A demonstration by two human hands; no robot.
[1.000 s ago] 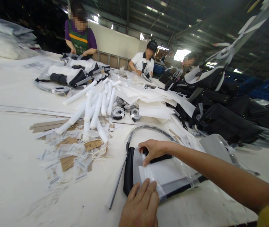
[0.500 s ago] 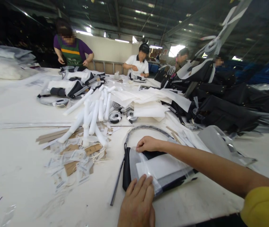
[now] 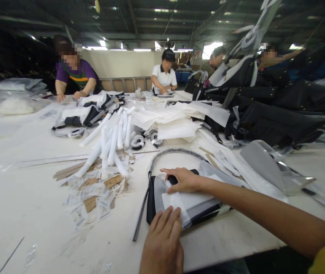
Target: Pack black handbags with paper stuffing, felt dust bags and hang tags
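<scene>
Both hands at a film-wrapped bag (image 3: 198, 213), which lies on the desk (image 3: 36, 213) directly beneath them. The left hand (image 3: 162, 238) rests palm down on the near edge of the wrap, fingers extended and clasping nothing; the right hand (image 3: 182, 180) reaches across the far side, thumb parted from the forefinger, though whether its hidden fingers pinch any film cannot be told. Chief risk: slippage, since a flat left hand holds by friction alone and the film looks smooth; a sideways pull from the right hand could then turn the bag or crease the white sheet (image 3: 169, 201) just beyond the left fingertips. Second risk: snagging. The strap (image 3: 179, 151) arches behind the right hand, and a dark strip (image 3: 141, 217) trails to the left of the left hand, where a sweeping wrist might catch it. Third: stray pieces. The tags (image 3: 89, 203) lie loose, farther left of the left hand, and could be scattered by a wide swing. Fourth: obstruction. The right forearm crosses the bag's right part, so a fold lifting beneath it might pass unnoticed.
</scene>
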